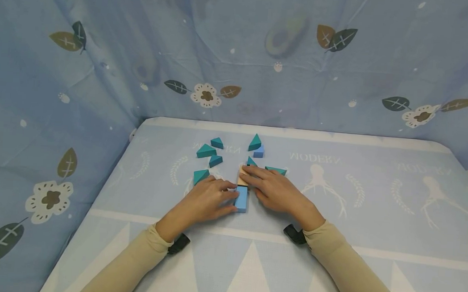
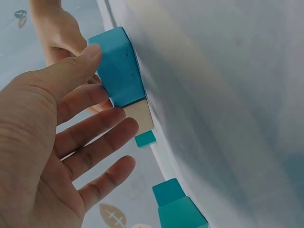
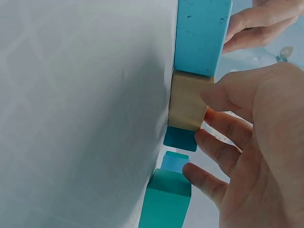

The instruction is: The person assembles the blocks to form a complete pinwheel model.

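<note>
A blue rectangular block (image 1: 241,199) lies in line with a pale wooden block (image 1: 243,175), end against end. My left hand (image 1: 208,199) is at the blue block's left side, thumb and index finger touching it; the other fingers are spread loosely in the left wrist view. From the right, my right hand (image 1: 275,188) reaches over the wooden block (image 3: 187,100) with fingers extended, its thumb at that block's edge in the right wrist view. A small teal triangular block (image 1: 251,161) sits just beyond the wooden one, partly hidden by the right hand.
Several teal triangular blocks (image 1: 206,151) lie at the left beyond the left hand. Farther back, another teal triangle (image 1: 255,142) stands by a small blue block (image 1: 259,151). One more teal triangle (image 1: 276,170) lies beyond the right hand. A patterned curtain (image 1: 239,66) hangs behind the table.
</note>
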A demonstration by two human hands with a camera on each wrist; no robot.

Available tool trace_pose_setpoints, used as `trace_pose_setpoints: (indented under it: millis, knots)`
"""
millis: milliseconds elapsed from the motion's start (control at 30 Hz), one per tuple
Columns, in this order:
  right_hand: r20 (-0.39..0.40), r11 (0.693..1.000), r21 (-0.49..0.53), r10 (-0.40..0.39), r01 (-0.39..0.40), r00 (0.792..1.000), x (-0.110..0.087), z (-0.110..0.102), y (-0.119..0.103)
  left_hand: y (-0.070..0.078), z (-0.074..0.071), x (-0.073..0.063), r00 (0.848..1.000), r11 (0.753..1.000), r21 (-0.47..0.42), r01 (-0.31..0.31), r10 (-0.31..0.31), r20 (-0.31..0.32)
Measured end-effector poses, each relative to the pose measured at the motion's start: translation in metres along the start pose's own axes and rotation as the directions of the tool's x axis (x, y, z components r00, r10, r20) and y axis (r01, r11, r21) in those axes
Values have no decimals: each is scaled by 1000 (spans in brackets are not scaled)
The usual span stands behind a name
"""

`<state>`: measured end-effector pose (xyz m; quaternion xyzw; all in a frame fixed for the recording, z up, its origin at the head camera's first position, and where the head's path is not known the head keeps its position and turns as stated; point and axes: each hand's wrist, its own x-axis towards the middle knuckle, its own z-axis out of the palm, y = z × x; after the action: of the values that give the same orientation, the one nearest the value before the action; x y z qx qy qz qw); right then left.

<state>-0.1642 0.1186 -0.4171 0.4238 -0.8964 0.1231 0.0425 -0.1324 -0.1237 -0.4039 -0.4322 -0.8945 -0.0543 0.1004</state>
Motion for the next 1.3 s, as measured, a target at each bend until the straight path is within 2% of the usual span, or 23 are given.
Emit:
trace_pose_setpoints:
  millis: [333,933,1300]
  knots:
    - [2,1000,27,2,-2,1000,1,0,0,1,1,-1,999,998,-28,48,-48,12]
    - [-12,997,70,-23,24,1000,1,1,5,3,3,1,999,999,-20,44,-44,-12]
    - [6,996,90,-4,3,1000,-1,-3,6,4,4,3,999,999,-24,43,-43,-9]
